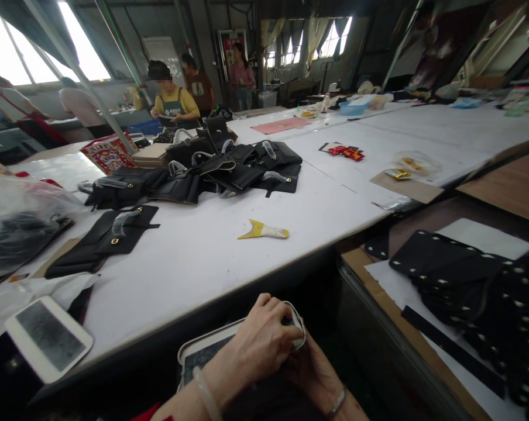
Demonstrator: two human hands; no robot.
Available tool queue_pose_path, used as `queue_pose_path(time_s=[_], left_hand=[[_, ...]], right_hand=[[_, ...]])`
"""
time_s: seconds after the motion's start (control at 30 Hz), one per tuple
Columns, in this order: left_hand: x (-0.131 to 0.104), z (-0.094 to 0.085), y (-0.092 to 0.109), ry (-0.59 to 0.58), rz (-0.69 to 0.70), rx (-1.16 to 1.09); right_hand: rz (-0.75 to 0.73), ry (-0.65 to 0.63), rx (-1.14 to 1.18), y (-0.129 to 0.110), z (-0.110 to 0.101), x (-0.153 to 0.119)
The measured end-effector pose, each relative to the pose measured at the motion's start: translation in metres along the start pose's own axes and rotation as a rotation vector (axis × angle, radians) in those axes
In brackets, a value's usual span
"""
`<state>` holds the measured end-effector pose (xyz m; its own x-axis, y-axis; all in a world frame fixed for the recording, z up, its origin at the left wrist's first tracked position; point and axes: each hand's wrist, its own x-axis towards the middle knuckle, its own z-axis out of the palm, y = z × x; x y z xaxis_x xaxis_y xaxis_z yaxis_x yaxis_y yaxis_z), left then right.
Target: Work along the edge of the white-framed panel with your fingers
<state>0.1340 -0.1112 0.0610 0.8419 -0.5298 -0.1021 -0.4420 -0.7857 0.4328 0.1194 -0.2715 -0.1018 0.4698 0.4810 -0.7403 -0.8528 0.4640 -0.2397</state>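
Both at the right end of one flat, round-cornered, cream-rimmed panel with a mottled dark-grey centre (198, 355), below the front edge of the white-topped counter (212, 257), with left hand (267, 336) uppermost and right hand (311, 371) lower and farther right. Laid out leftward from the fingers along its long axis, angled slightly toward the body, and partly covered by the left forearm. Slim, with smooth pale edging; gripped narrowly at the rim by the left fingers; cannot tell whether closed or spread for the right, mostly hidden.
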Motion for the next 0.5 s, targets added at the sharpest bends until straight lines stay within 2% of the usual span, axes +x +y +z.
queue_pose_path(time_s=[0.27, 0.5], left_hand=[[0.005, -0.007, 0.008, -0.022, 0.035, 0.138], [0.004, -0.006, 0.014, -0.022, 0.018, 0.132]], right_hand=[[0.022, -0.061, 0.062, -0.005, 0.009, -0.002], [0.027, -0.124, 0.018, -0.013, 0.015, -0.003]])
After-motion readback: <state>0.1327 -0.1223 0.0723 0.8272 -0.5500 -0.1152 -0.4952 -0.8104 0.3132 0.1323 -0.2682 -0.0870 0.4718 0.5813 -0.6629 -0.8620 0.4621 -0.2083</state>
